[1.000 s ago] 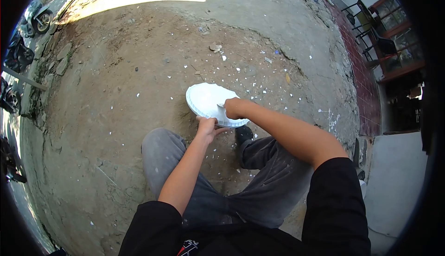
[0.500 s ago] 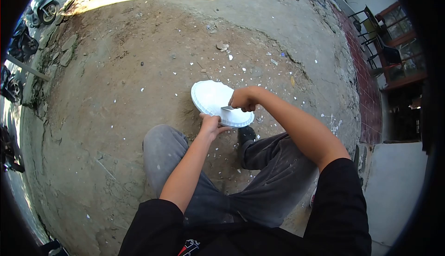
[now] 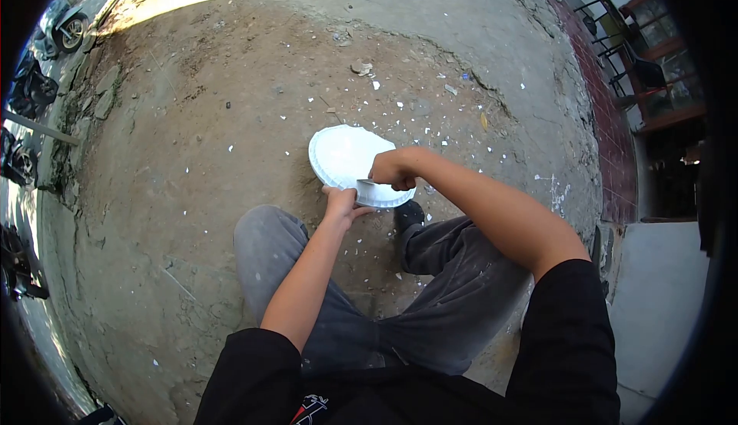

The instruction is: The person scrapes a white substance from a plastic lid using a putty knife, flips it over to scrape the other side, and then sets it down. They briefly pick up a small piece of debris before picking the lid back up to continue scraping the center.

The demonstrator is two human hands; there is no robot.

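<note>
A white round piece point(image 3: 346, 152) with a ribbed rim, like a large lid, is tilted in front of my knees. At its near edge my left hand point(image 3: 341, 205) grips the rim, with fingers reaching under it. My right hand point(image 3: 393, 170) is closed on a small flat scraper point(image 3: 366, 182), whose pale blade lies against the white surface near the left hand. The scraper's handle is hidden in the fist. My foot in a dark covering point(image 3: 409, 213) is just beyond the piece's near right edge.
White chips point(image 3: 400, 105) are scattered over the bare dirt ground point(image 3: 223, 148). Motorbikes point(image 3: 71, 31) stand along the left. At the right are a red tiled step point(image 3: 596, 110), chairs point(image 3: 642, 71) and a white wall point(image 3: 665, 286).
My right hand has drawn the scraper a little to the left across the white piece, closer to my left hand. The view has shifted slightly.
</note>
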